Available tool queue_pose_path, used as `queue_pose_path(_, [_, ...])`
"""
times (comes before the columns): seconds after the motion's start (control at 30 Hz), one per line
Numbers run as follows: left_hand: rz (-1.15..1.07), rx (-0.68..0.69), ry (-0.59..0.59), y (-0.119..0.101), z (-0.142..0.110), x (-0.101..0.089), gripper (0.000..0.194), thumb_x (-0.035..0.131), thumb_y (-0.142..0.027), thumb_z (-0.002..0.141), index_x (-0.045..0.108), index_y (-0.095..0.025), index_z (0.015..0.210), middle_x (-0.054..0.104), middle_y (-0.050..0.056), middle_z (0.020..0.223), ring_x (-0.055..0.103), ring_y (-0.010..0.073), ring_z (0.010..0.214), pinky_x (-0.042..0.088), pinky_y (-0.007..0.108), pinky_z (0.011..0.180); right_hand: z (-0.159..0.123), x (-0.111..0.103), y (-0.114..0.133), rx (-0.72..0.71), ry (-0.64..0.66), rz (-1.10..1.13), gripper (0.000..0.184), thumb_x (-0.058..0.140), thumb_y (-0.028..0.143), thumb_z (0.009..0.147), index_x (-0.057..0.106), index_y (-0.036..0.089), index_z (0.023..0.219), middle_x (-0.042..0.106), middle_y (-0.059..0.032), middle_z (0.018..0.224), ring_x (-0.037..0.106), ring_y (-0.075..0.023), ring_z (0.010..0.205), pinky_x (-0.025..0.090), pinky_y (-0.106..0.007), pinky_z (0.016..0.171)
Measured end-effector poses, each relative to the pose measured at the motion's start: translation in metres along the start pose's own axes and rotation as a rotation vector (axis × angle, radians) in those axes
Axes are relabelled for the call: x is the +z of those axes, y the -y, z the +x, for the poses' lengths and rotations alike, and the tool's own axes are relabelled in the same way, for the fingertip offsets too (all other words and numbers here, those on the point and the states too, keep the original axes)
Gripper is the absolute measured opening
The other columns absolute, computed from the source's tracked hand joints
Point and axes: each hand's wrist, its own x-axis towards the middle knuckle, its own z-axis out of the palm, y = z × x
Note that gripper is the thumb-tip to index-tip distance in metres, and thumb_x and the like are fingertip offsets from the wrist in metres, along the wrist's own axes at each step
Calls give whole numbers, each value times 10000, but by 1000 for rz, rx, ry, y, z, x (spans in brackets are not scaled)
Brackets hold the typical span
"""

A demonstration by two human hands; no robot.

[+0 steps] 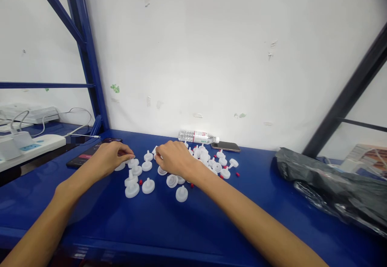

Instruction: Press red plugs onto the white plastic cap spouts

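Several small white plastic caps with stubby stems lie scattered on a blue table, with a few tiny red pieces among them. My left hand rests at the left edge of the pile, fingers curled and pinched over a white cap. My right hand lies over the middle of the pile, fingers bent down and closed on something I cannot make out. The two hands' fingertips are a short gap apart.
A clear water bottle lies on its side by the wall, next to a phone. Another phone lies at the left. A crumpled black plastic bag sits at right. A white power strip sits far left.
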Motion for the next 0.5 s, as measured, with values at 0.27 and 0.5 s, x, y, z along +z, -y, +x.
queue_pose_path(0.27, [-21,20,-83,-5,-1,-5,287,725,-470,1050,782,-193,1092,819,37,1108,784,234,1068,626,469,1027,1,1,0,-4,0,-3,321,512,259,1106,823,181,1096,852,-132,1095,817,-301,1008,520,-338,748])
queue_pose_path(0.5, [-109,102,-140,-15,-6,-3,377,698,-552,1051,776,-196,1146,820,54,1148,786,231,1056,637,467,1009,0,-3,-2,8,0,3,325,506,251,1098,823,182,1105,853,-129,1101,817,-308,1019,519,-341,743])
